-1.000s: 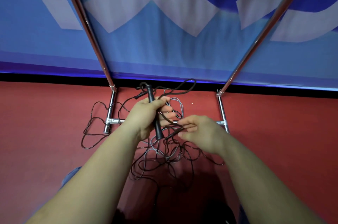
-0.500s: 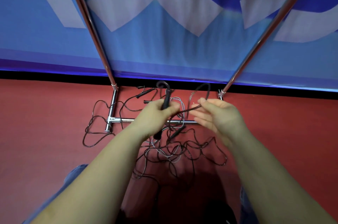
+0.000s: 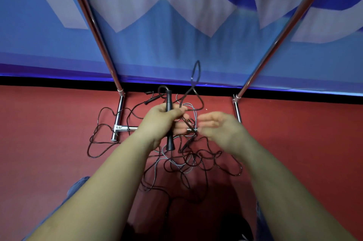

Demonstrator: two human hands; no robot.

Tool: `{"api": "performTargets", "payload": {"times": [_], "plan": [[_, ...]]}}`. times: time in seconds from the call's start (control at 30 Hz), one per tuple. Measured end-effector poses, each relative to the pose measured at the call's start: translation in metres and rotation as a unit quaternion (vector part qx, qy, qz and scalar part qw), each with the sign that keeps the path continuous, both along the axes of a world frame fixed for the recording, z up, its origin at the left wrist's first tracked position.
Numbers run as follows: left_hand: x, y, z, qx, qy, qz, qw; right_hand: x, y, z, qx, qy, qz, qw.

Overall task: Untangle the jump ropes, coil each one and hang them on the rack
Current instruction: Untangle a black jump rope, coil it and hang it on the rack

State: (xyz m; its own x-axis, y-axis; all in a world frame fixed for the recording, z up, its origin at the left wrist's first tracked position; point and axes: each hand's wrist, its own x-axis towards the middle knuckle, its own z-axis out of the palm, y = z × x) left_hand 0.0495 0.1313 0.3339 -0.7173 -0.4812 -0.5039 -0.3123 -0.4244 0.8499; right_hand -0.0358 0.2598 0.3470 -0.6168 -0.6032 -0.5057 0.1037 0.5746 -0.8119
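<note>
Nearest the camera, both forearms enter from the bottom edge, which cuts them off above the wrist. Denim-covered knees show only as slivers at the lower left and lower right. Between the forearms, the tangled jump ropes lie in loose overlapping loops on the red floor; dark cords and one grey cord cross so often that individual ropes cannot be separated by eye, and the wrists hide part of the pile.

The left hand grips a black rope handle. Its long axis runs near-to-far, almost vertical in the view; the thick end points toward the camera and the cord end points away, where the cord bends over in a small hook. A cord loop rises from this hand toward the backdrop. The fingers hide the handle's middle.

The right hand sits just beside the left, fingers extended and relaxed, holding nothing; motion blur softens its outline.

Farther off, a second handle lies on the floor. The chrome rack stands behind the pile, its uprights cut off by the top edge, against a blue and white banner.
</note>
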Motion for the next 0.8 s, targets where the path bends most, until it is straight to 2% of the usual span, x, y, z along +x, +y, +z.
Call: {"api": "performTargets", "payload": {"times": [0.1, 0.23, 0.3, 0.33, 0.4, 0.47, 0.53, 0.67, 0.8], "plan": [[-0.001, -0.004, 0.003, 0.073, 0.028, 0.028, 0.997, 0.008, 0.001, -0.006, 0.031, 0.041, 0.072, 0.996], [-0.002, -0.007, 0.008, 0.131, 0.053, 0.048, 0.989, 0.006, 0.001, -0.009, 0.032, 0.100, 0.051, 0.993], [-0.002, -0.007, 0.005, 0.095, 0.044, 0.035, 0.994, 0.004, -0.001, -0.006, -0.004, 0.043, -0.018, 0.999], [-0.001, -0.006, 0.002, 0.042, 0.019, 0.009, 0.999, 0.002, -0.002, -0.004, -0.029, -0.006, -0.058, 0.998], [0.002, -0.003, -0.004, -0.070, -0.033, -0.074, 0.994, -0.002, -0.003, 0.004, -0.073, -0.075, -0.130, 0.986], [0.005, 0.001, -0.006, -0.129, -0.061, -0.159, 0.977, -0.006, -0.001, 0.009, -0.111, -0.119, -0.165, 0.973], [0.007, 0.002, -0.005, -0.148, -0.084, -0.207, 0.963, -0.008, 0.000, 0.013, -0.147, -0.157, -0.199, 0.956], [0.009, 0.002, -0.007, -0.163, -0.102, -0.244, 0.950, -0.013, 0.002, 0.018, -0.205, -0.192, -0.275, 0.920], [0.006, 0.005, -0.006, -0.088, -0.071, -0.179, 0.977, -0.017, 0.002, 0.018, -0.244, -0.205, -0.299, 0.900]]}}
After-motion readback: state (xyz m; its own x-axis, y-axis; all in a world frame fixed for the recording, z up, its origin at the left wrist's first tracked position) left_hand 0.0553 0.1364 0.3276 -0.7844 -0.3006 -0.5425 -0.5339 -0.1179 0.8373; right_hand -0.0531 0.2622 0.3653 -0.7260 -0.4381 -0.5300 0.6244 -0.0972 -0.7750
